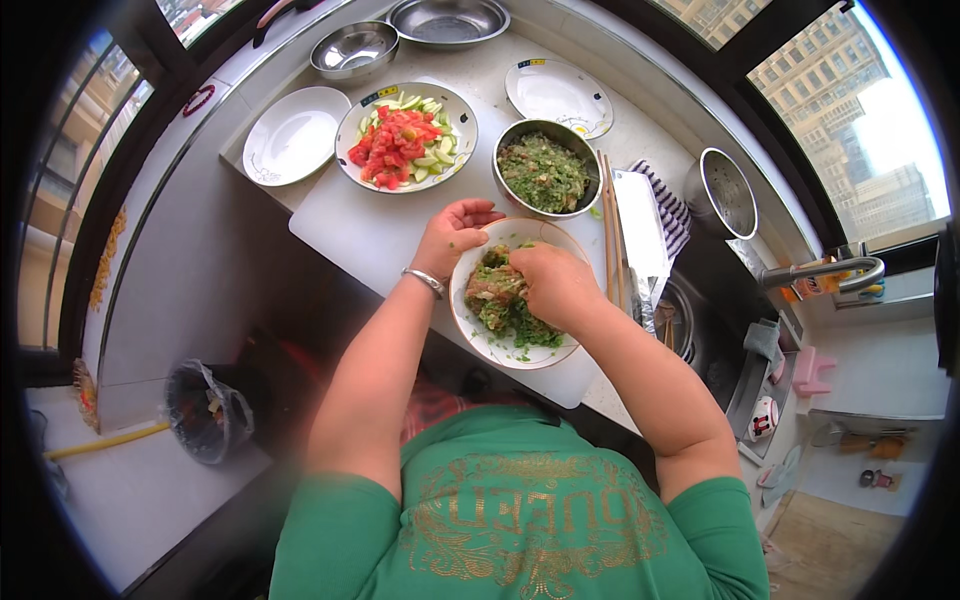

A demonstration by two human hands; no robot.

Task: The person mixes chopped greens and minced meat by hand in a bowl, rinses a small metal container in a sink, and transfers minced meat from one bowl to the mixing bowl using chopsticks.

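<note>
A white bowl with a thin brown rim (474,343) stands at the near edge of a white cutting board (349,219). Inside it lies a mix of minced meat and chopped greens (491,289). My left hand (459,234), with a silver bangle at the wrist, touches the bowl's upper left rim, fingers slightly curled. My right hand (559,289) is in the bowl, its fingers closed on some of the mix; the fingertips are partly hidden. Just beyond, a steel bowl (546,169) holds more green mixture. A white dish with diced tomato (394,146) over sliced green vegetable sits farther left.
Wooden chopsticks (611,232) and a striped cloth (670,206) lie right of the board. Two white plates (292,136) (559,97) and steel bowls (355,49) (450,21) stand behind. A faucet (821,271) and sink are at right; a lined trash bin (208,411) stands lower left.
</note>
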